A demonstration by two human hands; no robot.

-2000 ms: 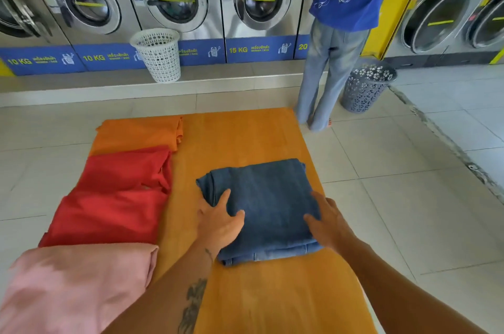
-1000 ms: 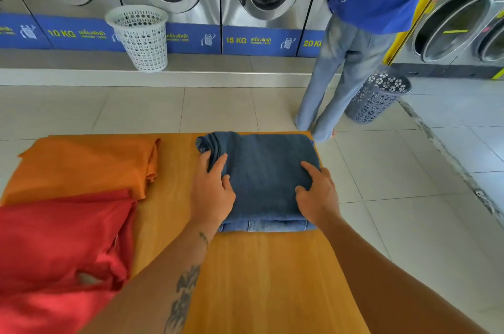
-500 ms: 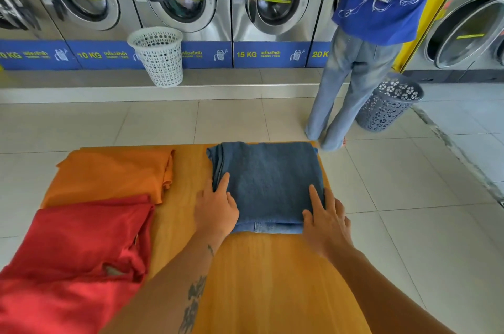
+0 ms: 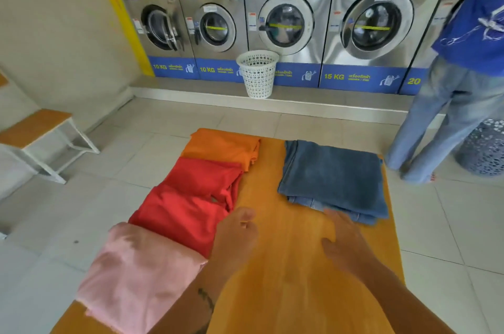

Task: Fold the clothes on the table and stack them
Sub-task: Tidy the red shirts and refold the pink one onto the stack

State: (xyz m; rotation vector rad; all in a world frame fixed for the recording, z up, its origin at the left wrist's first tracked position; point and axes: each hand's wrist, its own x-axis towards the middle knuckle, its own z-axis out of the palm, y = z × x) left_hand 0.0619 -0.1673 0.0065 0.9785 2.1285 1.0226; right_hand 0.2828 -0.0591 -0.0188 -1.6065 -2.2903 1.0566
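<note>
Folded blue jeans (image 4: 332, 178) lie at the far right corner of the wooden table (image 4: 289, 260). Along the table's left side lie an orange garment (image 4: 221, 147), a red garment (image 4: 191, 200) and a pink garment (image 4: 136, 276), from far to near. My left hand (image 4: 237, 235) hovers over the table's middle, beside the red garment, holding nothing, its fingers blurred. My right hand (image 4: 343, 241) is just in front of the jeans' near edge, fingers spread, holding nothing.
A row of washing machines (image 4: 283, 20) lines the far wall, with a white basket (image 4: 257, 73) on the ledge. A person in a blue shirt (image 4: 458, 88) stands at the right by a grey basket (image 4: 485, 148). A small bench (image 4: 35, 132) is left.
Both hands have come off the jeans and drawn back toward me. The jeans stay at the far right corner. The view has swung left, showing the pink garment again.
</note>
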